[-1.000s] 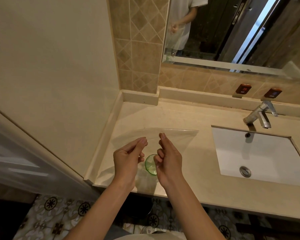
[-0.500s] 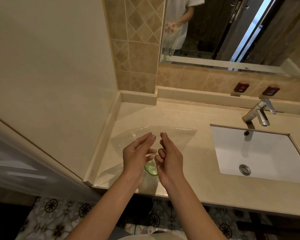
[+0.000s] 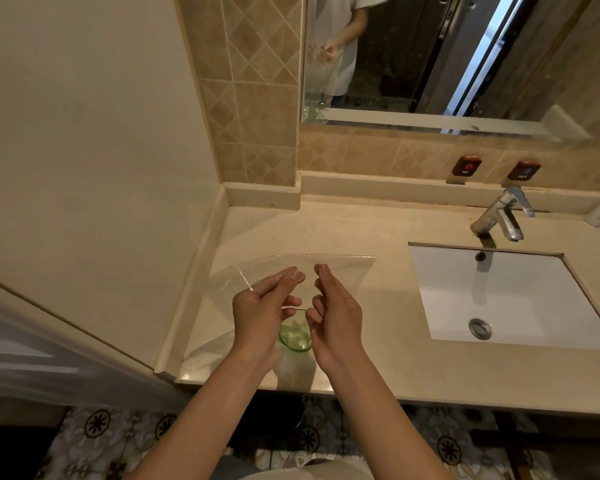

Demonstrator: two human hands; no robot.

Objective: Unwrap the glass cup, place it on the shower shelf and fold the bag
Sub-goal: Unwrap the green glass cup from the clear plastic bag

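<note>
A clear plastic bag point(image 3: 340, 271) is held up over the left part of the beige counter point(image 3: 361, 230). My left hand point(image 3: 260, 313) pinches its upper edge on the left, and my right hand point(image 3: 333, 313) pinches it just to the right. Between and below the two hands, a green-tinted glass cup point(image 3: 294, 337) shows through the plastic, rim toward me. The cup's lower part is blurred by the plastic near the counter's front edge.
A white sink basin point(image 3: 499, 292) is set into the counter at the right, with a chrome tap point(image 3: 503, 216) behind it. A mirror point(image 3: 430, 57) hangs above. A wall point(image 3: 84, 150) bounds the counter on the left. Patterned floor tiles point(image 3: 111, 434) lie below.
My hands drew closer together half a second ago and have since parted slightly, staying on the bag's top edge. The cup stays between them. The camera tilted a little.
</note>
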